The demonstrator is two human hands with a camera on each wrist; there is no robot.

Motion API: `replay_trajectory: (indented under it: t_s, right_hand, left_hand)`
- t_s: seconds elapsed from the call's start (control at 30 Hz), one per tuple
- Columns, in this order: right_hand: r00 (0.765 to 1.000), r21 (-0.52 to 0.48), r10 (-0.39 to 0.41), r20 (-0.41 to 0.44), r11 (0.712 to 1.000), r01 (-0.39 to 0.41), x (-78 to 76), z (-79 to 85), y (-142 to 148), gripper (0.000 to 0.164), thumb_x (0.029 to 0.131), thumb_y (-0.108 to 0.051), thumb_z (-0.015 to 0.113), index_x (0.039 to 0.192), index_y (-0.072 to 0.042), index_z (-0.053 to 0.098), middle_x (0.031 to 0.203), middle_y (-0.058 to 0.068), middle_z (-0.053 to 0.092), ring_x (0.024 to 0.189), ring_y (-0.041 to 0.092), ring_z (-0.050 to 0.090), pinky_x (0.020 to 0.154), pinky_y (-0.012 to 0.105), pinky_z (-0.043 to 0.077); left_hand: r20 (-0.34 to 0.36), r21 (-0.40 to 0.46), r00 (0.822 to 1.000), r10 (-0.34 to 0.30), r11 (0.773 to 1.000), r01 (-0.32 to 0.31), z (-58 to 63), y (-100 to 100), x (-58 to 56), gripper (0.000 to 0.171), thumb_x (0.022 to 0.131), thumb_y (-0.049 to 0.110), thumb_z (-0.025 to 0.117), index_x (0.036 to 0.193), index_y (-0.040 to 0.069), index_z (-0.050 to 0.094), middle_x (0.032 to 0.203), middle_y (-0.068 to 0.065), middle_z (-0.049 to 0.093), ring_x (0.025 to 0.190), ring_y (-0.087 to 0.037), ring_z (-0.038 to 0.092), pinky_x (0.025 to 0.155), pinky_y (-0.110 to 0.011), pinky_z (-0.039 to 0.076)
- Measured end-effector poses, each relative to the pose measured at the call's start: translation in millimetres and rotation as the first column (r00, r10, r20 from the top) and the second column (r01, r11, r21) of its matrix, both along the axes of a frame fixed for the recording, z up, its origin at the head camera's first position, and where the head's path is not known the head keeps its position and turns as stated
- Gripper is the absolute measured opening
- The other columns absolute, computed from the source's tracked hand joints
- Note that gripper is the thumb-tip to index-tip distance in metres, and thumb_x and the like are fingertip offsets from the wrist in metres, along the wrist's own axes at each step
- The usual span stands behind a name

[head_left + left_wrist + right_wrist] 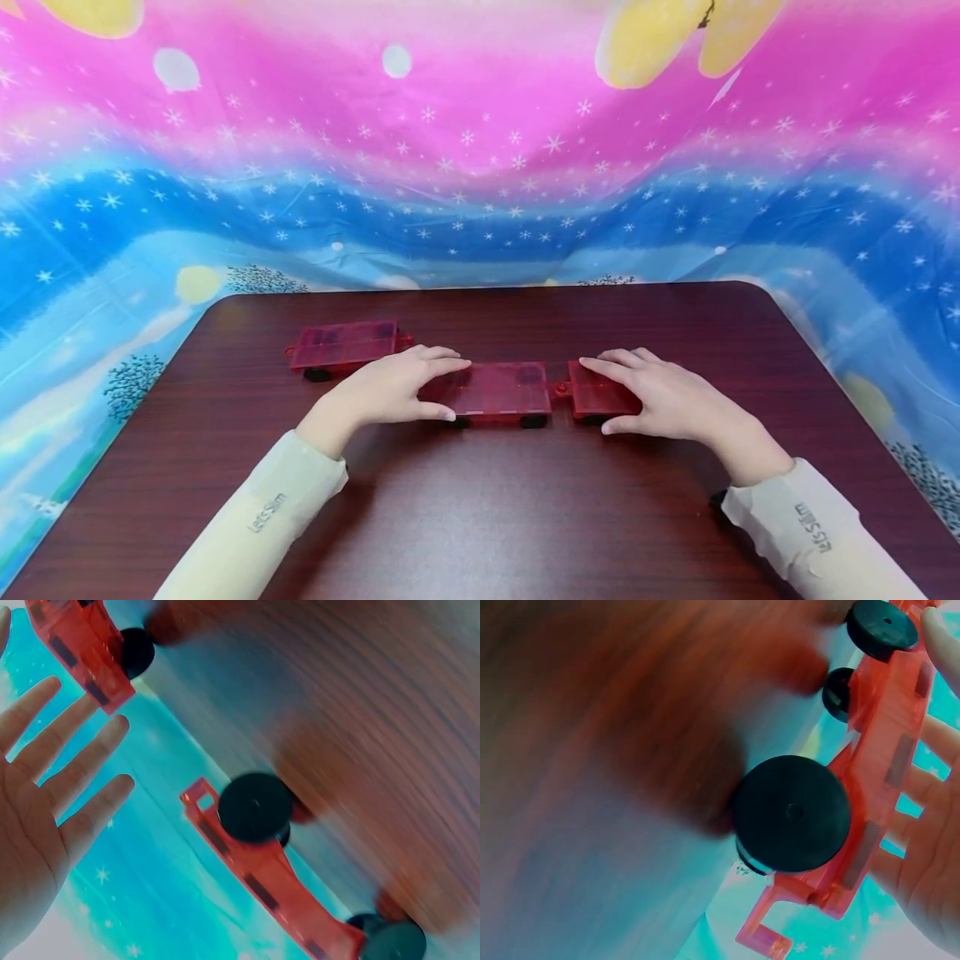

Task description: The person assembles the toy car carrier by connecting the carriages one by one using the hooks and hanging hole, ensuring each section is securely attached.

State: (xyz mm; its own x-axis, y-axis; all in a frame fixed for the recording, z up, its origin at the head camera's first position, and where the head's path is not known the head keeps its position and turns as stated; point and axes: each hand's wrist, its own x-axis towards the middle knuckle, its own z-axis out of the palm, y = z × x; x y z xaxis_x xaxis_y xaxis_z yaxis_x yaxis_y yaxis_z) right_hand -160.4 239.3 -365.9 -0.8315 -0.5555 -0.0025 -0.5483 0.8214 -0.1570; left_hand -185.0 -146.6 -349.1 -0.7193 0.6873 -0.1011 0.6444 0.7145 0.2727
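Three see-through red toy cars with flat tops, black wheels and end couplings are on the table. My left hand [390, 383] holds the left end of the middle red toy car [506, 392], thumb on the near side and fingers at the far side. My right hand [663, 396] grips the right red toy car [596, 392], its thumb in front and its fingers behind. The right car's coupling [561, 389] sits against the middle car's right end. Behind the left hand stands the third red toy car [345, 346]. In the left wrist view, the other left fingers [86, 761] are straight and spread.
The dark brown wooden table [480, 517] has rounded far corners. A pink and blue snowflake-patterned cloth [480, 167] hangs behind it and along both sides. Light sleeves [255, 517] cover both forearms.
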Motion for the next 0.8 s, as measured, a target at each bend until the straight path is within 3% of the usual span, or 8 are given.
replay_trajectory:
  t_s: [0.47, 0.8]
  right_hand:
    - [0.999, -0.093, 0.027, 0.025, 0.995, -0.024, -7.0, 14.6, -31, 0.09, 0.079, -0.057, 0.077, 0.155, -0.031, 0.036, 0.152, 0.007, 0.044, 0.138, 0.029, 0.041, 0.095, 0.051, 0.053]
    - [0.996, -0.134, 0.061, 0.067, 0.99, -0.051, -12.0, 14.1, -60, 0.088, 0.081, -0.055, 0.076, 0.155, -0.033, 0.034, 0.154, 0.005, 0.042, 0.141, 0.027, 0.039, 0.1, 0.049, 0.051]
  left_hand:
    - [-0.025, 0.021, 0.995, 0.099, 0.995, -0.098, 6.1, -43, 3.4, 0.076, 0.085, 0.049, 0.074, 0.149, 0.019, 0.047, 0.152, -0.009, 0.047, 0.14, -0.032, 0.044, 0.11, -0.051, 0.043]
    - [-0.071, 0.044, 0.984, 0.164, 0.986, -0.161, 14.0, -72, -10.3, 0.075, 0.084, 0.038, 0.079, 0.147, 0.011, 0.05, 0.147, -0.015, 0.051, 0.137, -0.036, 0.046, 0.111, -0.055, 0.041]
